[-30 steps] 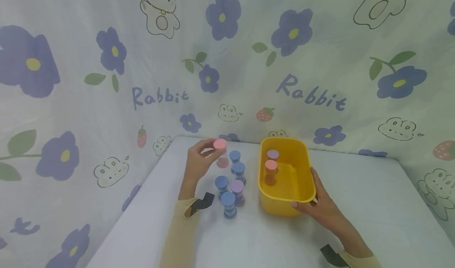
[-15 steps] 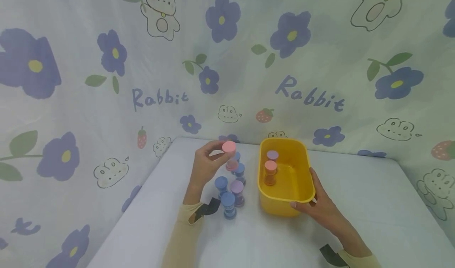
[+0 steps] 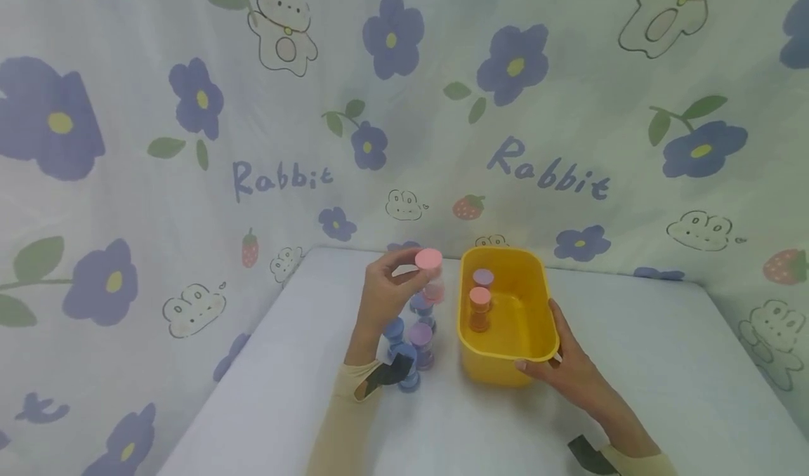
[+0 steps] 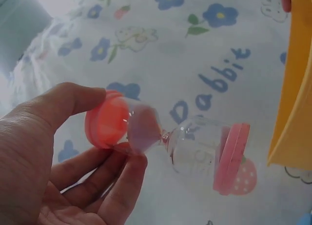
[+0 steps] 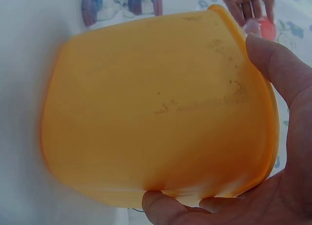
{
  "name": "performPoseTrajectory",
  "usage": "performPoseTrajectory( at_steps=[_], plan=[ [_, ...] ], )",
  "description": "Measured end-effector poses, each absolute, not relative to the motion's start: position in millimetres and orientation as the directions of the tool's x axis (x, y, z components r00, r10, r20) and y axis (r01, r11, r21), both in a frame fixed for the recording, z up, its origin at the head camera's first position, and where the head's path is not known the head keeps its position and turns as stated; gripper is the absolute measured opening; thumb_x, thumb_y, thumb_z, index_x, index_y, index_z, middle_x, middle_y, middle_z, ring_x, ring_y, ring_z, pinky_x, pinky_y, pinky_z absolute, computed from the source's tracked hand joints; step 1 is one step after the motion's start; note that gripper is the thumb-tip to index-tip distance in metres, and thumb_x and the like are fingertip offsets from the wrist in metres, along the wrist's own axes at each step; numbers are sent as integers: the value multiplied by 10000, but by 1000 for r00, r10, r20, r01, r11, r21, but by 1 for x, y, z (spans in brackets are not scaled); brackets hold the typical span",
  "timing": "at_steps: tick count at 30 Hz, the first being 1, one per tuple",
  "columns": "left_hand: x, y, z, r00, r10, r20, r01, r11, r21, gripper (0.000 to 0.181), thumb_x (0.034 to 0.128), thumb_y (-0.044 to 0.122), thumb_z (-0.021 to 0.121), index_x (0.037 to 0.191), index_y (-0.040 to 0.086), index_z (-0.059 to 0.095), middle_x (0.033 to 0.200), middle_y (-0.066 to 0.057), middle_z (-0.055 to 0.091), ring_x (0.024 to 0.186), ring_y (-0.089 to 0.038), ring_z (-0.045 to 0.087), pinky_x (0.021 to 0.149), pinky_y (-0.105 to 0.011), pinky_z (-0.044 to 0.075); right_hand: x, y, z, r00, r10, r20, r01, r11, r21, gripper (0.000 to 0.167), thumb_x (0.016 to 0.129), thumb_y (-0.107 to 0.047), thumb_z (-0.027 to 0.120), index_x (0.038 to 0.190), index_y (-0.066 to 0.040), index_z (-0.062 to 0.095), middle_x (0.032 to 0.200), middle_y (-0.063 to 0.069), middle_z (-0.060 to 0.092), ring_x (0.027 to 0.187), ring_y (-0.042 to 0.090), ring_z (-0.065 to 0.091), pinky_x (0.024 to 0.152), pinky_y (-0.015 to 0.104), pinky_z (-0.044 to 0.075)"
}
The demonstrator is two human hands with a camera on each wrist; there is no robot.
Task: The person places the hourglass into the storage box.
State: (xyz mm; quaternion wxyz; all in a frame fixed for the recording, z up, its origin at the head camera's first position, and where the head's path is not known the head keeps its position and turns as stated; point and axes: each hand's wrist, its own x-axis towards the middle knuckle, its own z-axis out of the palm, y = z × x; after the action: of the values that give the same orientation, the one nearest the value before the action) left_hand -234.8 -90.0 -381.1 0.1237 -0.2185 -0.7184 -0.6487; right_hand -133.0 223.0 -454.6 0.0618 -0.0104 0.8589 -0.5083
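Pink hourglass (image 3: 430, 260) up in the left hand (image 3: 382, 297), yellow tub (image 3: 499, 371) in the right

So the left hand has the pink hourglass pinched by one end cap, thumb on one side and fingers curled on the other. It's held up just left of the tub, outside it, over the blue-topped hourglasses (image 3: 394, 328). From the left wrist you get a nice look at the clear bulbs and skinny neck.

Right hand (image 3: 575, 367) is gripping the tub at its near right corner, thumb by the rim, fingers around the outer wall. Inside, against the left side, are a pink-topped hourglass (image 3: 480, 297) and, behind it, a purple-topped one (image 3: 483, 277).

Back on the white table (image 3: 265, 406), another purple-topped hourglass (image 3: 421, 335) is upright among the blue ones, partly hidden by the left arm. Backdrop's a cloth (image 3: 436, 132) with flowers, bunnies and "Rabbit" on it.
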Motion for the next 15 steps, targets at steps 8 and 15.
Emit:
performPoseTrajectory(
  at_steps=[8, 15],
  plan=[
    [-228, -65, -383, -876, 216, 432, 457, 79, 886, 374, 850, 193, 858, 1202, 151, 738, 1187, -45, 733, 1113, -203, 679, 944, -331, 626, -134, 225, -458, -992, -84, -98, 47, 477, -878, 1243, 851, -496, 815, 1635, -382, -142, 1764, 118, 32, 1554, 438, 256, 1169, 575, 394],
    [-225, -55, -388, -874, 239, 423, 451, 73, 890, 376, 855, 200, 856, 1207, 165, 730, 1201, -17, 732, 1122, -195, 679, 955, -368, 625, -134, 226, -456, -992, -77, -97, 45, 501, -864, 1256, 852, -509, 810, 1636, -359, -159, 1761, 132, 39, 1547, 445, 264, 1157, 572, 389]
  ],
)
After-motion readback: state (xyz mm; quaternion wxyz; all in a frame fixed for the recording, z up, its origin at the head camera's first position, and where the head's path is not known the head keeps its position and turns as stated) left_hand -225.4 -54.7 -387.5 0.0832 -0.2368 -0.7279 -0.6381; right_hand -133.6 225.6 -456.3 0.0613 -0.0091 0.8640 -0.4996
